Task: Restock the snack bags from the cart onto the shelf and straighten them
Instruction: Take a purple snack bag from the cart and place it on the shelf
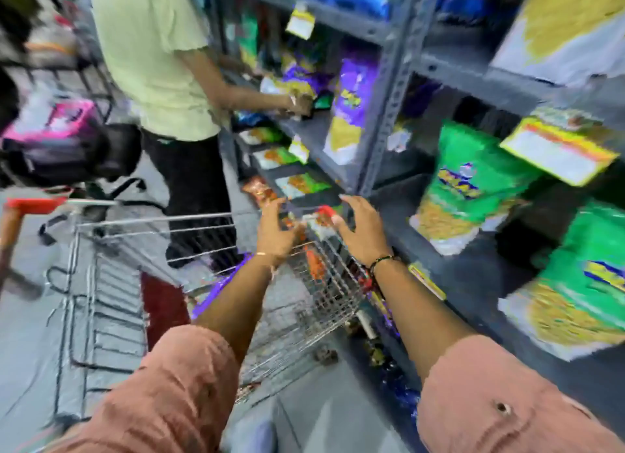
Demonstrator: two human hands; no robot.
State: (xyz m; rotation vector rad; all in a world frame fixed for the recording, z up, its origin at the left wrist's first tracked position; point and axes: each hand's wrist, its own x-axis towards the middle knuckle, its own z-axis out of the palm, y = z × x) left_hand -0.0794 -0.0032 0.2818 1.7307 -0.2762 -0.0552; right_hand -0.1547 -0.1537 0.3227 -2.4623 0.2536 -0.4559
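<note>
The view is blurred by motion. A wire shopping cart stands against the grey shelf unit. Orange snack bags stand inside the cart's far end. My left hand and my right hand reach over that end, fingers spread on either side of a small red and orange bag; whether they touch it is unclear. Green bags and a purple bag stand on the shelves to the right.
Another person in a pale green shirt stands ahead by the shelf, handling bags there. A second cart holding a pink pack and a black bag stands at the left. Yellow price tags hang from shelf edges. Low shelves hold flat green packets.
</note>
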